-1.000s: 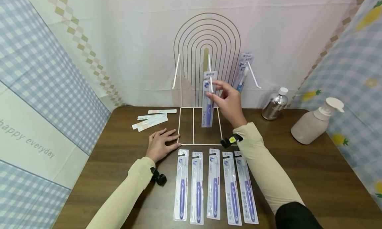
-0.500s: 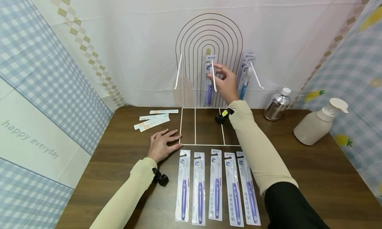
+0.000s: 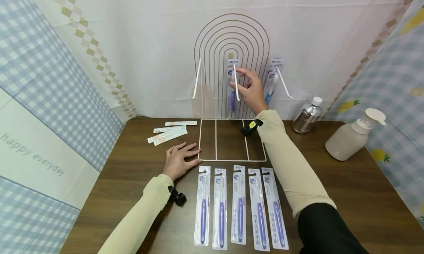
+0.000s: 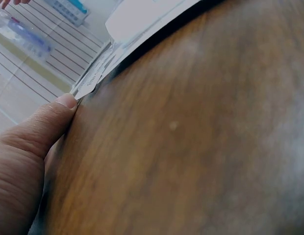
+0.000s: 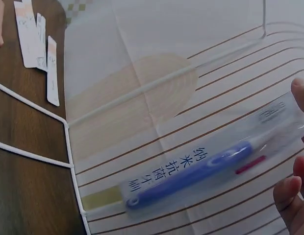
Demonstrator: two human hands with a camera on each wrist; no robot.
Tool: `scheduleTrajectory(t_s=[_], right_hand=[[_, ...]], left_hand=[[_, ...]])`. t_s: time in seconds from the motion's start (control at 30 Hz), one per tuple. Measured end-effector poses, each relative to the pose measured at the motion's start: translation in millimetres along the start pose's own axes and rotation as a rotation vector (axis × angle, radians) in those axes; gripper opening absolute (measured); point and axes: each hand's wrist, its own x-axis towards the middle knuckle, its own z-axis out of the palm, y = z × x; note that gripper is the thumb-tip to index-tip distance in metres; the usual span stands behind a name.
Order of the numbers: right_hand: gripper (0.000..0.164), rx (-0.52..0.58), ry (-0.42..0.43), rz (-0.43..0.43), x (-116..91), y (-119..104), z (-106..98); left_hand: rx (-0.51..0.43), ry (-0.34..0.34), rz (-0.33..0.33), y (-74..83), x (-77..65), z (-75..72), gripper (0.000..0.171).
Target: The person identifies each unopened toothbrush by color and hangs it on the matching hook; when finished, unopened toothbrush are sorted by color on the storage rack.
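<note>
A packaged toothbrush (image 3: 233,96) with a purple handle hangs upright at the rack's middle hook (image 3: 236,86). My right hand (image 3: 253,94) pinches its upper part with thumb and fingers; the hook partly covers the grip. In the right wrist view, the same toothbrush (image 5: 191,176) is blurred and fingers (image 5: 288,193) show at the edge. My left hand (image 3: 179,162) lies on the table with fingers spread, beside the rack's base (image 3: 215,140). Several packaged toothbrushes with purple handles (image 3: 240,210) lie in a row in front of the base.
Toothbrush packs with a blue handle showing (image 3: 271,84) hang at the right hook. The left hook (image 3: 197,79) holds nothing. Flat paper strips (image 3: 170,134) lie left of the rack. A silver bottle (image 3: 307,116) and a pump bottle (image 3: 347,140) stand at the right.
My right hand has lifted the toothbrush and moved it back along the middle hook toward the wall. Over the last half second it shifts only slightly. The left hand stays still.
</note>
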Motion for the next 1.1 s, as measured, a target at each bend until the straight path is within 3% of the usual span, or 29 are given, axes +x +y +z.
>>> scheduleTrajectory(t_s=[0.2, 0.43, 0.77, 0.9, 1.1], right_hand=[[0.046, 0.077, -0.004, -0.024, -30.1, -10.8, -23.8], [0.035, 0.095, -0.119, 0.053, -103.6, -18.0, -69.2], [0.033, -0.275, -0.357, 0.249, -222.9, 16.9, -122.1], [0.041, -0.370, -0.445, 0.313, -252.0, 26.2, -127.4], [0.056, -0.437, -0.528, 0.288, -278.7, 32.8, -123.1]], left_hand=[[-0.011, -0.007, -0.002, -1.3, -0.5, 0.5, 0.048], [-0.005, -0.001, 0.009, -1.5, 0.4, 0.7, 0.048], [0.008, -0.023, 0.005, 0.8, 4.7, -0.4, 0.048], [-0.002, -0.015, 0.004, 0.2, 5.5, -1.5, 0.048], [-0.006, -0.017, -0.002, -0.7, 2.3, -2.3, 0.048]])
